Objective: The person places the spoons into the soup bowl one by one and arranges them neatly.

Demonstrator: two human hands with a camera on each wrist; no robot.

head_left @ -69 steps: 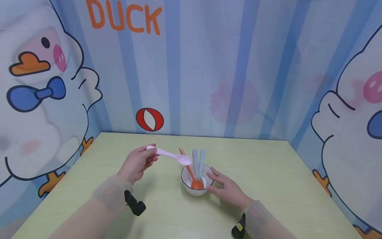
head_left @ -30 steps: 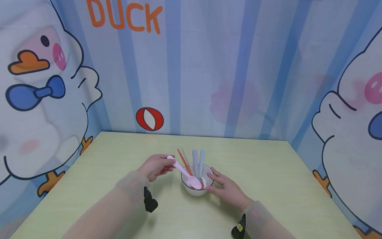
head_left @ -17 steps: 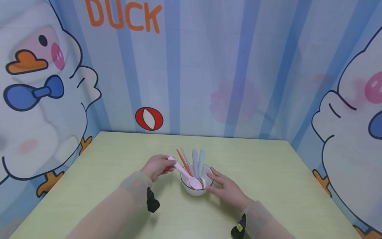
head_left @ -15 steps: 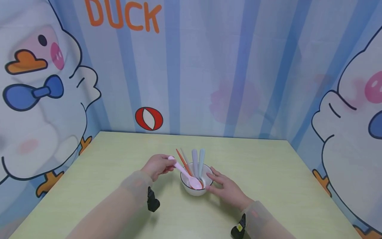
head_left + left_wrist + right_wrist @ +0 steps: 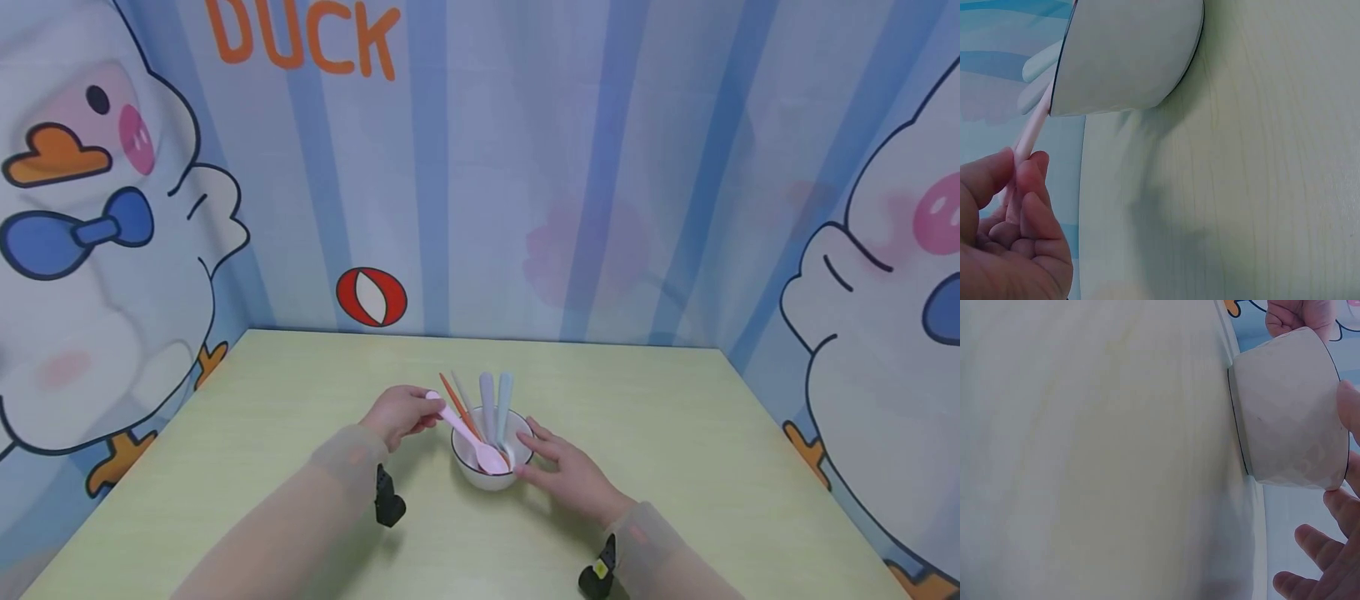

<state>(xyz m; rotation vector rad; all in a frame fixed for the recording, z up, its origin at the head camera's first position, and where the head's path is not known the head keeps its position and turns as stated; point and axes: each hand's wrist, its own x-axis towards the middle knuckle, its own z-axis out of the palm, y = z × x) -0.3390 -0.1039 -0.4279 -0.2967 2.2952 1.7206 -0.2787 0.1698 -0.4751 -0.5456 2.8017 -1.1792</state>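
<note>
My left hand (image 5: 400,416) pinches a pink spoon (image 5: 461,427) by the end of its handle. The spoon slants down to the right, its head inside a white bowl (image 5: 487,481) with a dark rim. In the left wrist view, the thumb and fingertips close on the handle (image 5: 1033,134) beside the bowl. My right hand (image 5: 576,477) rests against the bowl's right side, thumb and fingers spread at the rim. An orange spoon (image 5: 455,398), a lilac handle (image 5: 487,393), a pale blue handle (image 5: 505,396) and a thin pale handle (image 5: 461,390) lean up from the bowl.
The bowl stands on a light yellow-green table (image 5: 645,408). Behind it hangs a striped blue backdrop (image 5: 510,167) with large cartoon ducks at both sides. Each wrist carries a small black camera (image 5: 390,497).
The left hand has come right and lowered the pink spoon from above the rim into the bowl, where it now covers the orange spoon's head. The right hand stays at the bowl.
</note>
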